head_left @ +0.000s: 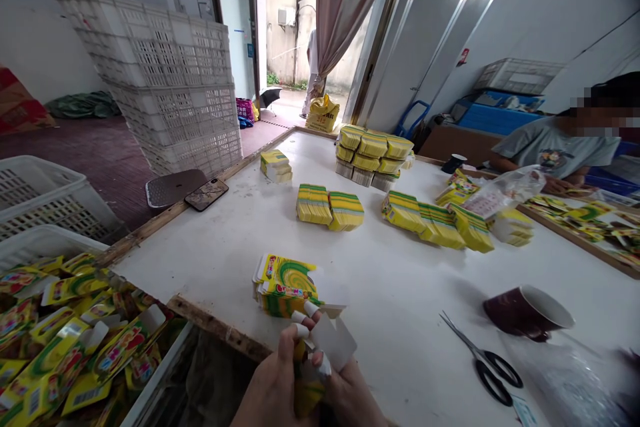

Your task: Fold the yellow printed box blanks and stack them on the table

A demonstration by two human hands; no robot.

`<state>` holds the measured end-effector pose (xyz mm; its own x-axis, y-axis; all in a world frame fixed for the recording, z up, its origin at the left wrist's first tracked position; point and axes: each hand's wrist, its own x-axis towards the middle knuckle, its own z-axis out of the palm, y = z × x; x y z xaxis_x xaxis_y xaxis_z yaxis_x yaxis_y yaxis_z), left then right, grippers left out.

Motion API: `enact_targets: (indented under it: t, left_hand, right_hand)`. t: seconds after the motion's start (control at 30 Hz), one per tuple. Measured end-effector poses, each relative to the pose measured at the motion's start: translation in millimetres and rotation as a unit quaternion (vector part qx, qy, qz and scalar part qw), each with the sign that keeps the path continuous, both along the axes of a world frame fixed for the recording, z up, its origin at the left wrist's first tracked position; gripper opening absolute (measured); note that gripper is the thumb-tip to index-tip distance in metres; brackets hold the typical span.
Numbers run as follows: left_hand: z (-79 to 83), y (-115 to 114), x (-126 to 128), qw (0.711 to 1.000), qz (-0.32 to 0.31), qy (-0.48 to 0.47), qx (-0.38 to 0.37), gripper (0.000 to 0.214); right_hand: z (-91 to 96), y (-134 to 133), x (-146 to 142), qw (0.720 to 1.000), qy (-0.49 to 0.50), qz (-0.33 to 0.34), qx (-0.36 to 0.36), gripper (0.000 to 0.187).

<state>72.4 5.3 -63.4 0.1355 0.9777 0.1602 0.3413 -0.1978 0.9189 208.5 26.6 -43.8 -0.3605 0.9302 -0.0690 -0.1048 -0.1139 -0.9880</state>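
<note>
A small yellow cardboard box (309, 395) is between my two hands, its white inner flaps standing up and spread. My left hand (275, 373) grips it from the left, and my right hand (347, 387) from the right. White coverings wrap several fingertips. Part of the box is hidden behind the fingers. Just beyond my hands lies a small stack of flat yellow-and-green cartons (287, 283) with printed swirls. At the lower left, a crate (160, 360) is heaped with folded yellow boxes (65, 340).
Bundled cartons (330, 207) stand in rows on the white table (220, 267), with a taller pile (373, 153) behind. A phone (207, 193) lies at the left edge. Scissors (483, 360) and a maroon mug (525, 313) are right. Another person (555, 147) sits far right.
</note>
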Motion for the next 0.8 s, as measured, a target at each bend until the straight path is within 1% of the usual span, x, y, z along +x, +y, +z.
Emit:
enact_targets:
  t: [0.07,0.13,0.23,0.27,0.33,0.37,0.43,0.5,0.53,0.6,0.7,0.8]
  left_hand:
    - [-3.0,-0.4,1.3,1.0,0.007,-0.022,0.009,0.06]
    - [-7.8,-0.6,4.8,0.999,0.042,-0.021,0.023,0.056]
    - [-14.8,-1.2,10.0,0.991,0.131,0.002,0.034,0.05]
    - [-15.7,-1.4,9.9,0.989,0.144,0.008,0.032,0.052]
    - [-13.8,-0.8,5.2,0.989,0.145,0.024,0.019,0.058]
    - [-10.8,0.1,0.6,0.99,0.136,0.036,0.007,0.06]
    - [-1.3,3.2,-11.6,0.993,0.096,0.066,-0.028,0.06]
    - [10.4,7.4,-24.2,0.992,0.046,0.1,-0.061,0.055]
    - [16.2,9.3,-29.3,0.99,0.023,0.117,-0.073,0.052]
    - [26.7,11.8,-36.0,0.985,-0.002,0.149,-0.089,0.049]
    - [38.7,12.3,-37.0,0.979,-0.033,0.165,-0.115,0.049]
    - [46.7,11.4,-32.6,0.974,-0.071,0.169,-0.137,0.046]
  right_hand:
    - [-6.5,-5.8,-1.5,0.995,-0.064,-0.01,0.078,0.075]
    - [-13.8,-9.5,-3.1,0.983,-0.122,-0.012,0.134,0.066]
    - [-21.0,-5.7,0.7,0.974,-0.157,-0.011,0.162,0.044]
    - [-22.3,-2.6,4.5,0.972,-0.161,-0.011,0.169,0.041]
    - [-24.1,3.6,14.6,0.966,-0.169,-0.015,0.195,0.041]
    - [-24.7,5.8,19.6,0.961,-0.176,-0.013,0.215,0.044]
    - [-24.4,7.8,26.5,0.946,-0.202,0.012,0.254,0.055]
    - [-20.8,7.6,27.5,0.925,-0.249,0.06,0.28,0.063]
    - [-17.3,7.3,26.3,0.916,-0.273,0.084,0.282,0.062]
    - [-7.0,7.4,23.1,0.907,-0.305,0.116,0.267,0.051]
    - [10.8,9.7,23.6,0.907,-0.315,0.144,0.241,0.028]
    - [20.1,11.4,28.9,0.909,-0.309,0.164,0.225,0.019]
